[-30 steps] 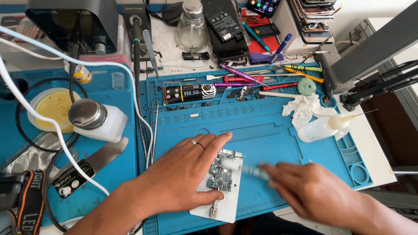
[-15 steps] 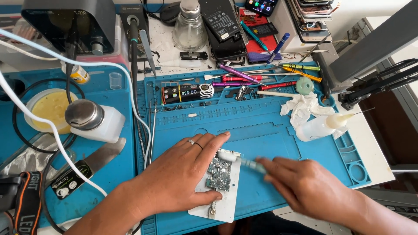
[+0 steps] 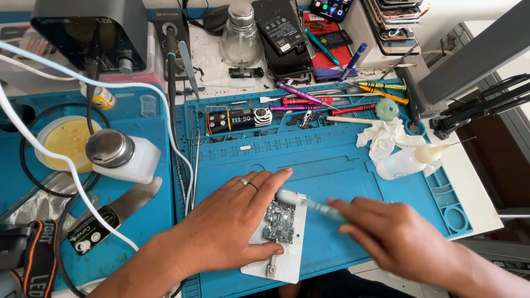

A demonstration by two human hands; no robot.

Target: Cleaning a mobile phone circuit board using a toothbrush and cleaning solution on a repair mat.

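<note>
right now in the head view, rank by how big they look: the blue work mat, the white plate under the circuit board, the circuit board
1. blue work mat
2. white plate
3. circuit board, steadied by the left hand

All lie at similar nearness, so the order is safe.

My left hand [image 3: 232, 226] lies palm down, reaching in from the lower left with the forearm angled up toward the middle. Its fingers [image 3: 270, 179] are stretched forward and slightly spread, with the thumb tucked out to the lower right, pressing flat. A ring sits on one finger. My right hand [image 3: 397, 237] comes in from the lower right, back of the hand facing up, wrist low. Its fingers [image 3: 342, 212] are curled together in a pinch pointing left toward the left hand; this hand is a little blurred. The two hands are near each other but apart.
</note>
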